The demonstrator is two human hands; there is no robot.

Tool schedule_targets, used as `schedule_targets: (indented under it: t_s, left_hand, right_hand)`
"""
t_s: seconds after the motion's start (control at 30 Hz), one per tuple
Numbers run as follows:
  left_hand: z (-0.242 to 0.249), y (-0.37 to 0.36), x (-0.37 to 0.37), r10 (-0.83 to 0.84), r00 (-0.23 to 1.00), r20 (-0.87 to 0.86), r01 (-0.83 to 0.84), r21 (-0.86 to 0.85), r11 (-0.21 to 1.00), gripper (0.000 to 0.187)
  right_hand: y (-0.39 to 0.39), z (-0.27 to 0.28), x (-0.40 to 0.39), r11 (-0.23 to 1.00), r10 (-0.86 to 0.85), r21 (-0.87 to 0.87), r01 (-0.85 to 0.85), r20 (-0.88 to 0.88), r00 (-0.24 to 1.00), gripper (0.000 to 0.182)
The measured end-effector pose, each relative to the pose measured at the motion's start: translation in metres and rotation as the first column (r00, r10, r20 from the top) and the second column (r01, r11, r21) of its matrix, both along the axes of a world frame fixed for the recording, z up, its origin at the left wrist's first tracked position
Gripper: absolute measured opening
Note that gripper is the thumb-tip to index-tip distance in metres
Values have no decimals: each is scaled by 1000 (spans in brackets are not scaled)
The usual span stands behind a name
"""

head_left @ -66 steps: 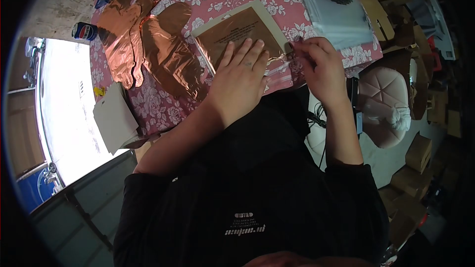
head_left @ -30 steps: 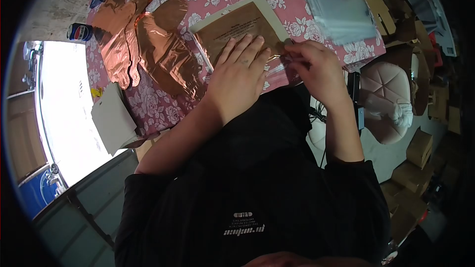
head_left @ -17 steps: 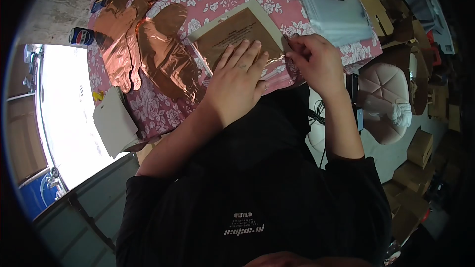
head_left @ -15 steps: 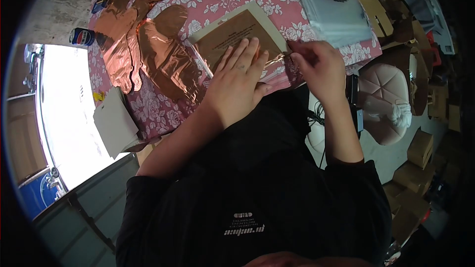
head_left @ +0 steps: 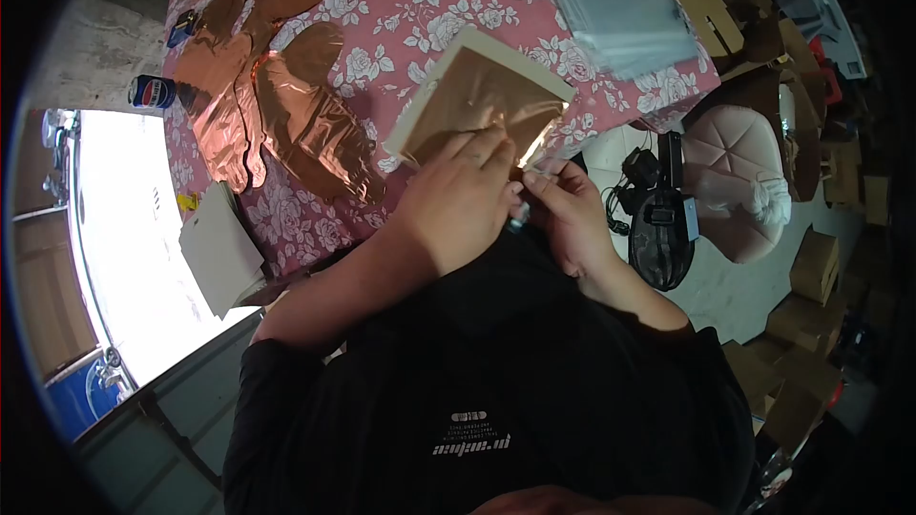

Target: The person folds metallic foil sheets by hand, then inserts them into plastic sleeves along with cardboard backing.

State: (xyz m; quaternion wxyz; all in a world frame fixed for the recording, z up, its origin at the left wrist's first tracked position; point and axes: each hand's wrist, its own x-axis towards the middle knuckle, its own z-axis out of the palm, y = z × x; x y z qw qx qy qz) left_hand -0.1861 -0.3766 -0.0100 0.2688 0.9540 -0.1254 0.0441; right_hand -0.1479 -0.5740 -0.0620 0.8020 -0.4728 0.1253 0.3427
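Observation:
A clear plastic bag holds copper-coloured foil (head_left: 491, 91) with a pale card (head_left: 474, 41) behind it. It is tilted in front of me at the table's near edge. My left hand (head_left: 463, 186) grips the bag's lower edge, its fingers folded over the foil side. Beside it, my right hand (head_left: 568, 215) pinches the bag's near right corner between thumb and fingers. The two hands are close together, and some fingertips are hidden behind the bag.
Copper foil sheets (head_left: 315, 114) lie on the flowered pink tablecloth (head_left: 401, 19) at left. A stack of clear bags (head_left: 620, 19) is at far right. Grey-white cards (head_left: 219, 248) rest on the left edge near a Pepsi can (head_left: 153, 92). A padded stool (head_left: 735, 172) stands right.
My left hand has gone from lying flat on the bag to gripping its lower edge. My right hand moved in and nearer my body. The bag has turned and come off flat; its printed text no longer shows.

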Motion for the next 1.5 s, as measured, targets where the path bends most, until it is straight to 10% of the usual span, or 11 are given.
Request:
schedule_targets:
  t_s: [0.17,0.33,0.67,0.73,1.07,1.13,1.17,1.23,1.5]
  left_hand:
    - [22,1,4,-87,983,-164,47,-232,972,42]
    - [44,34,35,88,905,416,-40,-122,992,59]
    - [69,83,76,-166,925,-341,-151,-732,664,50]
    - [66,82,59,-11,963,-270,-228,-836,500,30]
    - [21,77,8,393,861,-322,-487,-745,457,28]
    - [22,59,8,624,772,124,-190,-891,412,29]
    - [28,61,7,625,771,126,-189,-891,413,29]
    - [50,67,6,356,666,656,-160,-340,927,28]
    - [82,52,16,61,702,710,-80,-6,997,32]
  right_hand:
    - [-3,5,-6,993,-97,-49,106,156,983,29]
    - [-23,30,7,992,6,-119,50,432,902,35]
    - [-37,93,82,935,348,-286,-211,623,700,37]
    - [-31,80,89,973,225,-179,-144,616,755,36]
    - [3,49,73,980,-14,186,-70,416,909,35]
    - [15,66,65,975,-2,203,-94,427,904,33]
    - [20,75,62,968,13,220,-121,440,898,31]
    - [27,85,58,969,32,205,-134,437,899,31]
    - [40,98,38,982,85,61,-179,703,706,37]
